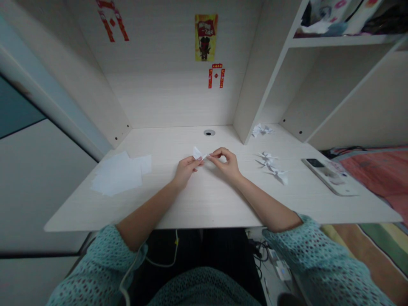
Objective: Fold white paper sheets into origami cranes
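Observation:
A small folded piece of white paper point(198, 154) is held just above the pale desk point(204, 199) at its middle. My left hand point(186, 168) pinches its lower left side. My right hand point(225, 161) pinches its right tip with curled fingers. Both forearms reach in from teal knitted sleeves at the bottom of the view.
Loose white sheets point(119, 174) lie on the desk's left. Folded paper figures point(272, 165) sit to the right, another crumpled one point(261, 129) by the shelf divider. A phone point(328, 176) lies far right. A cable hole point(209, 132) is at the back.

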The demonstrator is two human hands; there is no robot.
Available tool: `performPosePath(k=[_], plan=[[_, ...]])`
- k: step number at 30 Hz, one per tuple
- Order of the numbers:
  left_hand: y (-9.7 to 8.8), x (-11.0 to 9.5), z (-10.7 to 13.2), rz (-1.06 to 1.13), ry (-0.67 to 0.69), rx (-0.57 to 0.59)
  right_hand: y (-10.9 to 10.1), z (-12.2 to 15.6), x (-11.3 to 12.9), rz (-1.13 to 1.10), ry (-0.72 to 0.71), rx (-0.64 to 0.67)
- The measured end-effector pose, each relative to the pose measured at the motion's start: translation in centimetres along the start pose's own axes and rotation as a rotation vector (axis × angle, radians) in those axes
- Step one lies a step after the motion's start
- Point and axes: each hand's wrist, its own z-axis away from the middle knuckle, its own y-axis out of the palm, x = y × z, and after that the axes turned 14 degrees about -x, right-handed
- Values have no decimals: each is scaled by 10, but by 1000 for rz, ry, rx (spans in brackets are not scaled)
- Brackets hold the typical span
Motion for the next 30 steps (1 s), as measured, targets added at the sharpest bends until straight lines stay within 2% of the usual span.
performPosePath(k=[9, 18, 25, 30], plan=[[3, -5, 4, -116, 131, -92, -1, -7, -6, 1, 43, 9], [2, 0, 1, -152, 272, -93, 2, -5, -9, 28, 60, 13], [2, -1, 2, -170, 268, -99, 4, -4, -13, -13, 193, 67], [4, -2, 3, -92, 161, -80, 4, -7, -17, -114, 323, 93]])
